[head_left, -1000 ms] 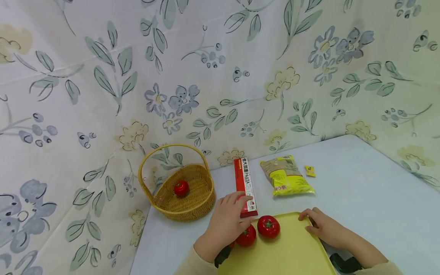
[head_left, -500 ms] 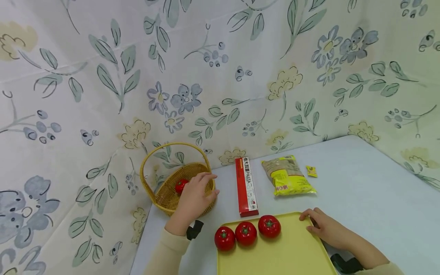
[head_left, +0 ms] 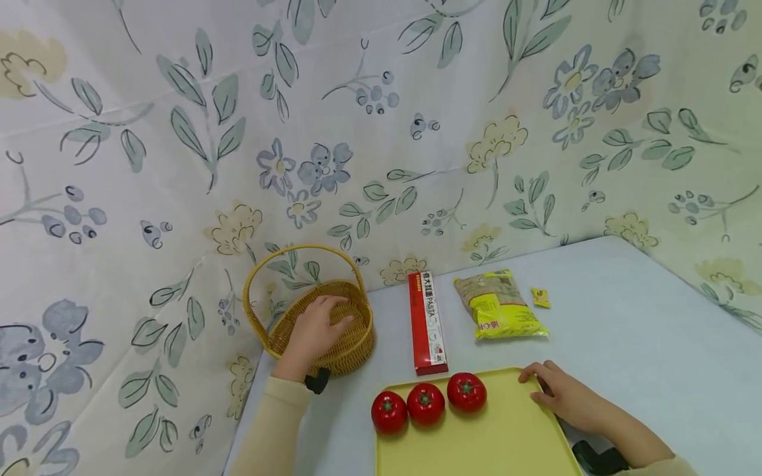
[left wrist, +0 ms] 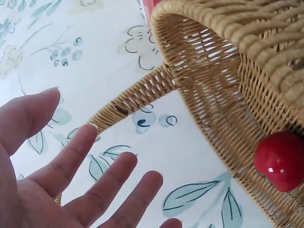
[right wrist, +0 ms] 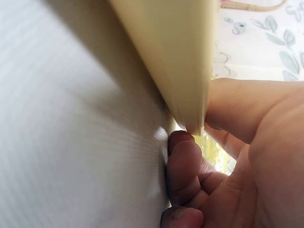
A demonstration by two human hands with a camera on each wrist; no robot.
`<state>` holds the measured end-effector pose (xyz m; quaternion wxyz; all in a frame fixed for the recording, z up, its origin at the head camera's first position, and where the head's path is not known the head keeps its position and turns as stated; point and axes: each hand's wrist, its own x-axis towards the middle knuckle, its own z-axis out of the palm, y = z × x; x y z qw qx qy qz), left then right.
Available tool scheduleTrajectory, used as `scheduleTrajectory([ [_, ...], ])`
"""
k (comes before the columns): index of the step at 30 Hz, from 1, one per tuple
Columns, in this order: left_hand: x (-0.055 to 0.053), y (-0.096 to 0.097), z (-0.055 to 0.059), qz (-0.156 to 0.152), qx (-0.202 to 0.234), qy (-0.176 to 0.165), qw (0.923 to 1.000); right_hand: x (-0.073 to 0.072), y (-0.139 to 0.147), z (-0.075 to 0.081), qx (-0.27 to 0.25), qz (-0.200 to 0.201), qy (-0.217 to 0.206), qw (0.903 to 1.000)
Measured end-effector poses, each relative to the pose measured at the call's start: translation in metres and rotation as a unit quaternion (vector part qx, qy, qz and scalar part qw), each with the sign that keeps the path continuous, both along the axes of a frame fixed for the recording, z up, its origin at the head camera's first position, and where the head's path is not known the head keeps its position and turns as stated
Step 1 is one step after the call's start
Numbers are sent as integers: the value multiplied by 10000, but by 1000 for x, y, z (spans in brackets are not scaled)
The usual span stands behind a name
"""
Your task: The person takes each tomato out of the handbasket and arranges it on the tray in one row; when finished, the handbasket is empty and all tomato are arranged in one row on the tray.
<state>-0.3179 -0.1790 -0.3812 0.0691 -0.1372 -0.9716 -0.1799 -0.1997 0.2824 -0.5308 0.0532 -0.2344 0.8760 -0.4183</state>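
My left hand (head_left: 315, 330) hovers over the wicker basket (head_left: 351, 360), holding nothing. Its fingers look spread and relaxed in the left wrist view. Inside the basket lies a red tomato (left wrist: 280, 161), which the hand hides from the head view. Three more tomatoes stand in a row along the far left of the yellow tray: a left one (head_left: 389, 413), a middle one (head_left: 425, 404) and a right one (head_left: 467, 392). At the tray's (head_left: 506, 436) far right corner, my right hand (head_left: 565, 396) grips the rim, with the thumb on one side and fingers curled under it.
Behind the tray lie a red and white pasta box (head_left: 427, 324), a yellow plastic bag of food (head_left: 500, 307) and a small yellow packet (head_left: 540, 297). The basket's tall handle (head_left: 303, 246) arches above its opening. A floral cloth (head_left: 381, 132) hangs behind the table.
My left hand has moved from the tray's tomatoes leftward to the basket, leaving the left tomato in view on the tray. The right hand stays on the tray.
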Motion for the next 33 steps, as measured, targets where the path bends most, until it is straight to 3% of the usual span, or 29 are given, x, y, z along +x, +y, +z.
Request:
scheduleTrajectory([
  [8, -9, -10, -5, 36, 117, -259, 9996, 4, -1, -2, -69, 43, -66, 9999],
  [14, -24, -22, -12, 156, 215, -560, 9981, 4, -2, -3, -85, 78, -33, 9999],
  [25, -53, -43, -30, 519, -32, -1025, 9934, 1, -2, 2, 33, -56, 14, 10000],
  [33, -60, -49, -36, 343, -537, -1330, 9891, 1, -1, 2, 116, -113, 37, 9999],
])
